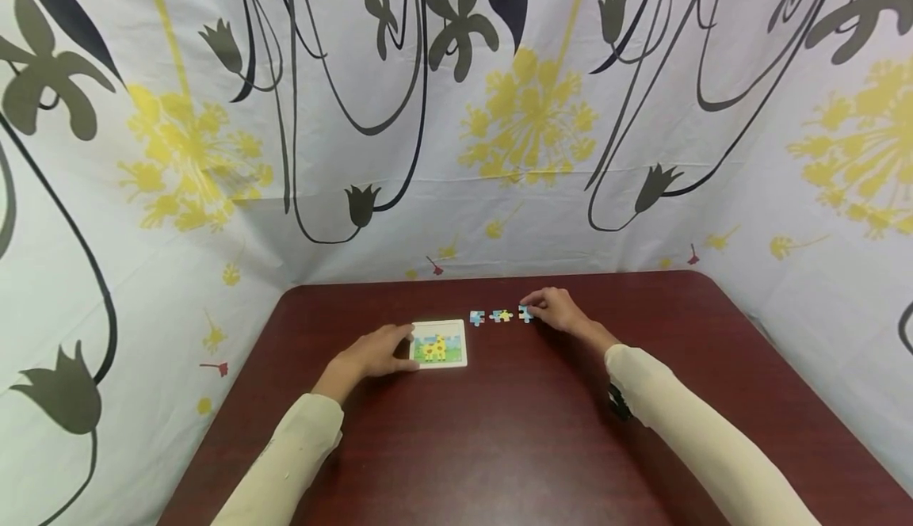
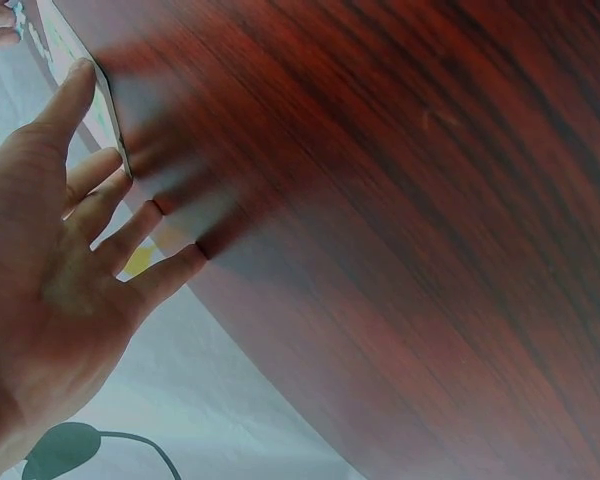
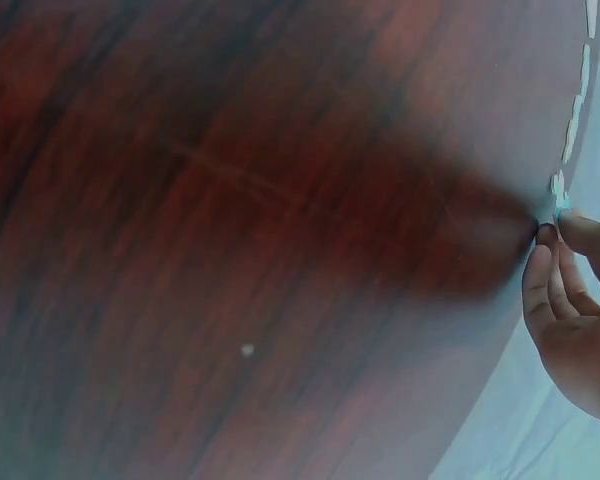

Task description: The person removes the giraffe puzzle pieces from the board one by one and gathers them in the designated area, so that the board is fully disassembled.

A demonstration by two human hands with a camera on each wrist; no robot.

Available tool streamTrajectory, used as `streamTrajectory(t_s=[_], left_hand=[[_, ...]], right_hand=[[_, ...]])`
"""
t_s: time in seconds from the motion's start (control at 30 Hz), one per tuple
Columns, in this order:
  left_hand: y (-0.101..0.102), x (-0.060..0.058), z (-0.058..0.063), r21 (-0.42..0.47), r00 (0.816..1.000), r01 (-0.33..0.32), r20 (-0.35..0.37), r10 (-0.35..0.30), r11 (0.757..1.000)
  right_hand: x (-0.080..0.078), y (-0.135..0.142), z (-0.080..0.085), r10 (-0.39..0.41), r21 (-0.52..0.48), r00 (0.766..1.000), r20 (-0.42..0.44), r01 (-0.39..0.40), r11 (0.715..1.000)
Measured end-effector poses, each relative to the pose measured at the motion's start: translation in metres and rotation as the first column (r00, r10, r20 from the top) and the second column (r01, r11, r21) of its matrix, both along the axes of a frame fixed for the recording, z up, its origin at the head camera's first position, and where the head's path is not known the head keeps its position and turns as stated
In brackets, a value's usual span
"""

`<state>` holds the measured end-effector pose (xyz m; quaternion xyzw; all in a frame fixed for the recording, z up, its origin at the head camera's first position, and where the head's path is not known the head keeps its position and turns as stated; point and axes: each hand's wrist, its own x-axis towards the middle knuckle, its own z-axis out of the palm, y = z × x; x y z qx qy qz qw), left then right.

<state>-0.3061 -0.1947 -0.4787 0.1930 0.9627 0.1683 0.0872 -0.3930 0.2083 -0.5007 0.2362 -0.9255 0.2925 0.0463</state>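
A white-framed puzzle board [image 1: 465, 345] with a yellow giraffe picture lies on the table. My left hand [image 1: 374, 352] rests at its left side, thumb and forefinger spread and touching the edge near two corners; in the left wrist view the other fingers reach out fairly straight onto the tabletop. To the board's right, a blue and white puzzle piece [image 1: 477, 318] and a blue and yellow one [image 1: 502, 315] lie in a row. At the row's right end, my right hand [image 1: 559, 310] pinches a light blue puzzle piece [image 1: 525, 314] between thumb and fingertips, partly covering it.
The dark red wooden table [image 1: 485, 447] has rounded far corners. Behind it and along both sides hangs a white cloth [image 1: 442, 217] printed with flowers and vines. A dark band [image 1: 619, 403] shows at my right wrist.
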Motion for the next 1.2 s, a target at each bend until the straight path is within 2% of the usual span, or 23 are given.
streamTrajectory(t_s=[0.37,0.73,1.2], left_hand=[[0.001,-0.001,0.001,-0.005,1.0,0.01,-0.002,-0.01,1.0],[0.002,0.0,0.001,-0.001,1.0,0.0,0.008,0.0,1.0],[0.002,0.002,0.004,0.004,1.0,0.019,-0.002,-0.019,1.0]], right_hand=[[-0.001,-0.003,-0.001,0.007,0.022,1.0,-0.009,-0.007,1.0],[0.003,-0.004,0.001,0.027,-0.012,0.999,-0.028,-0.027,1.0],[0.013,-0.05,0.01,0.086,-0.017,0.996,-0.013,-0.086,0.996]])
